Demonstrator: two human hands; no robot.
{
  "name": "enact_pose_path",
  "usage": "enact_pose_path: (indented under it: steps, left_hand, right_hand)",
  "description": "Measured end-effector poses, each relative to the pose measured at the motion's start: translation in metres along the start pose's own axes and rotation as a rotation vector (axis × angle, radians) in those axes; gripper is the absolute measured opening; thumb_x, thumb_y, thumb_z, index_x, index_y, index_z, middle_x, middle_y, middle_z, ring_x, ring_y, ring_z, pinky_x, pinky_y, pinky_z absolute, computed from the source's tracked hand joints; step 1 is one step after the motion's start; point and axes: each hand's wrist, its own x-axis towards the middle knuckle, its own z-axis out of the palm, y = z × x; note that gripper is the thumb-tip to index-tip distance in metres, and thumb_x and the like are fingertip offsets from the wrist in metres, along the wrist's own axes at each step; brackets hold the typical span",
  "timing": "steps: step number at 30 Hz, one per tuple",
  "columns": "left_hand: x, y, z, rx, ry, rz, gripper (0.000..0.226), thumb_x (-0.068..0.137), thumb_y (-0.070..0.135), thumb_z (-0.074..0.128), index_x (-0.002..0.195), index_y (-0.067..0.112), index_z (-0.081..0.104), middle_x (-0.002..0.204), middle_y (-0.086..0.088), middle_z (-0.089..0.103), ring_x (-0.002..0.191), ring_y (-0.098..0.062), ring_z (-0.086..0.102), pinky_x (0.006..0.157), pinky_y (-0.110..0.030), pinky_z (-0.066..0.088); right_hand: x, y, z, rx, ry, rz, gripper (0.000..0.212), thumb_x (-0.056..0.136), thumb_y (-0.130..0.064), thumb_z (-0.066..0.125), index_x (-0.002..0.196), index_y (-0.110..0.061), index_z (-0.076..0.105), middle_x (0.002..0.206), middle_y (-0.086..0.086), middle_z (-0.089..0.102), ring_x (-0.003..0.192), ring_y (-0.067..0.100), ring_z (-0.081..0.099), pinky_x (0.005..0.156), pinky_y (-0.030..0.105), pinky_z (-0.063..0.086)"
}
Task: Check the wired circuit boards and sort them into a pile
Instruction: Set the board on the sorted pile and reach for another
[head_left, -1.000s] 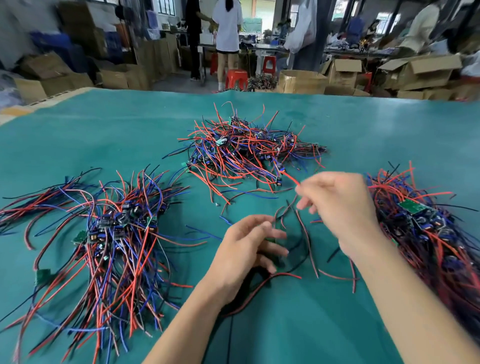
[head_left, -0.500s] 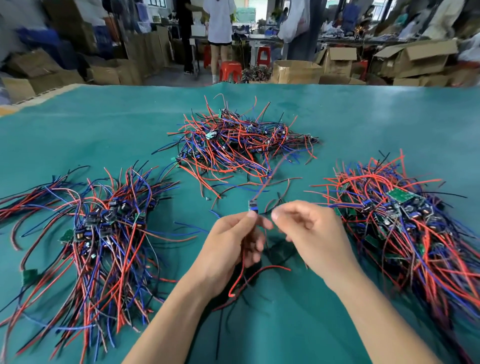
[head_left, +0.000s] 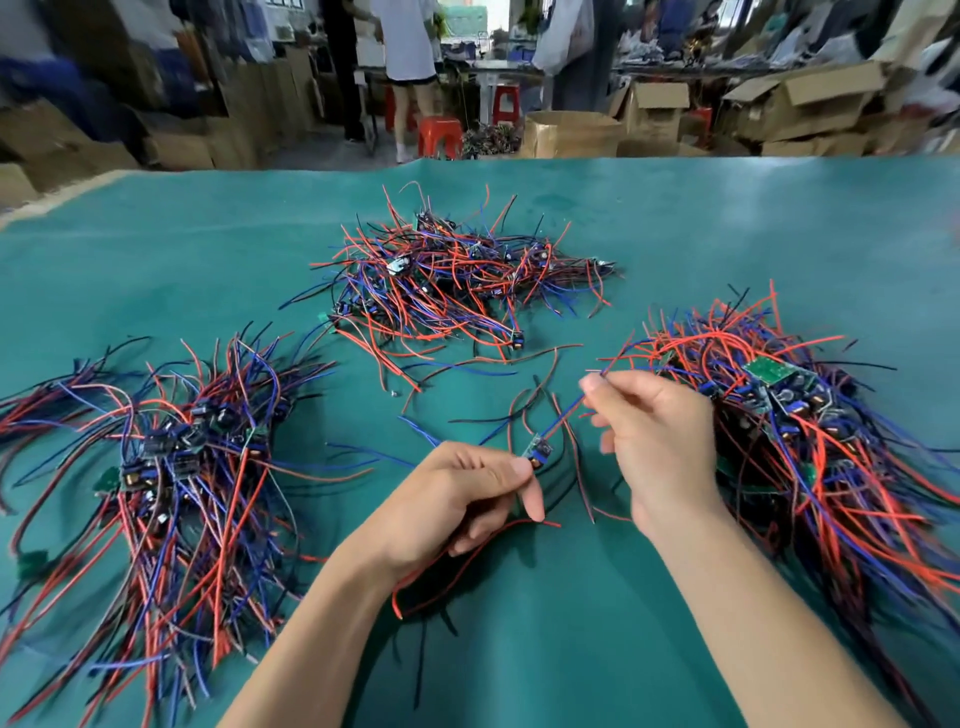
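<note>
Pinched between the left hand (head_left: 457, 499) fingers, a small board (head_left: 538, 448) is held above the table's (head_left: 571, 649) near edge; its blue wire (head_left: 563, 418) is clamped by right hand (head_left: 654, 447) fingers. Light, floppy, likely fragile, it is best gripped by the board's edges.

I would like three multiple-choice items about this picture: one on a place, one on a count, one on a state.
1. Where is the small circuit board that is being checked?
A. at the left hand's fingertips
B. on the far pile
C. on the floor

2. How many piles of wired boards lie on the green mat?
A. one
B. three
C. five

3. What is the right hand doing?
A. lying flat on the mat
B. pinching a wire
C. holding a box

Answers: 1 A, the left hand holds it above the mat; 2 B, one left, one far, one right; 3 B, its fingertips grip the blue wire running from the board.
</note>
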Motion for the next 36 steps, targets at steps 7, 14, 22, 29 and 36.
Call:
enact_pose_path:
  steps: [7, 14, 22, 29, 36]
  left_hand:
    - [-0.001, 0.002, -0.002, 0.042, -0.052, -0.003, 0.037, 0.096, 0.035, 0.053, 0.077, 0.008, 0.069, 0.043, -0.002, 0.031, 0.038, -0.015, 0.019, 0.041, -0.02, 0.021]
    - [-0.001, 0.001, -0.006, 0.004, -0.048, -0.015, 0.035, 0.095, 0.036, 0.053, 0.079, 0.009, 0.068, 0.046, -0.003, 0.029, 0.04, -0.015, 0.018, 0.041, -0.022, 0.018]
    - [0.005, -0.004, 0.0, -0.113, 0.139, 0.049, 0.032, 0.097, 0.034, 0.049, 0.078, 0.018, 0.069, 0.05, -0.001, 0.032, 0.04, -0.011, 0.021, 0.037, -0.019, 0.017]
    - [0.004, -0.004, 0.002, -0.029, 0.06, 0.016, 0.038, 0.099, 0.036, 0.047, 0.09, 0.01, 0.073, 0.05, -0.005, 0.045, 0.038, -0.013, 0.036, 0.04, -0.02, 0.03]
    - [0.003, -0.002, 0.005, 0.05, 0.053, 0.018, 0.036, 0.1, 0.036, 0.049, 0.087, 0.011, 0.072, 0.046, -0.002, 0.041, 0.039, -0.014, 0.029, 0.039, -0.02, 0.029]
  right_hand:
    - [0.025, 0.003, -0.021, -0.197, 0.288, -0.189, 0.019, 0.084, -0.043, 0.064, 0.076, -0.026, 0.066, 0.073, -0.001, 0.07, 0.074, 0.026, 0.071, 0.077, 0.056, 0.058]
    - [0.033, -0.003, -0.031, 0.016, 0.429, -0.212, 0.023, 0.098, -0.033, 0.049, 0.081, -0.023, 0.06, 0.059, -0.006, 0.064, 0.049, 0.011, 0.063, 0.045, 0.032, 0.049]
    - [-0.023, -0.002, 0.012, -0.14, -0.317, -0.114, 0.033, 0.075, -0.058, 0.068, 0.089, -0.029, 0.075, 0.076, -0.007, 0.074, 0.069, 0.008, 0.066, 0.066, 0.03, 0.051]
    - [-0.021, -0.01, 0.006, 0.096, -0.329, -0.127, 0.015, 0.074, -0.014, 0.082, 0.085, -0.023, 0.078, 0.076, 0.0, 0.074, 0.063, 0.01, 0.062, 0.057, 0.02, 0.048]
    - [-0.008, -0.019, 0.0, 0.228, -0.061, -0.145, 0.013, 0.084, 0.0, 0.077, 0.084, -0.013, 0.073, 0.066, -0.007, 0.067, 0.058, 0.007, 0.054, 0.054, 0.016, 0.044]
